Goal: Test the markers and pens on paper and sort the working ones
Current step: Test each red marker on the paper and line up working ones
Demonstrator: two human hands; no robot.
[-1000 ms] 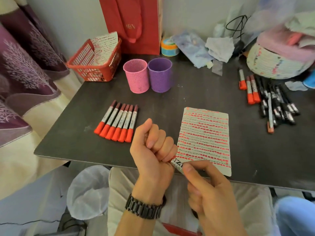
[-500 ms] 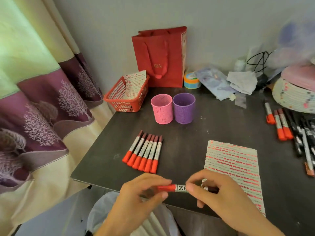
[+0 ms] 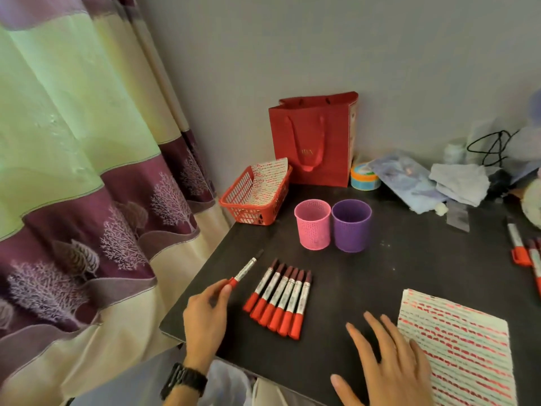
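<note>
My left hand (image 3: 206, 315) pinches a red-capped marker (image 3: 245, 270) by its cap end, just left of a row of several capped red markers (image 3: 279, 298) lying side by side on the dark table (image 3: 409, 268). The held marker points up and to the right, a little above the table. My right hand (image 3: 386, 364) hovers with fingers spread and holds nothing, next to the left edge of the test paper (image 3: 459, 347), which is covered in red dashes.
A pink cup (image 3: 312, 224) and a purple cup (image 3: 351, 225) stand behind the row. A red basket (image 3: 254, 200) with marked paper and a red gift bag (image 3: 314, 142) sit at the back. More markers (image 3: 527, 259) lie at the right edge. Curtain hangs on the left.
The marker was capped between both hands. My right hand let go of it, and my left hand carried it leftward to beside the row. The camera swung left.
</note>
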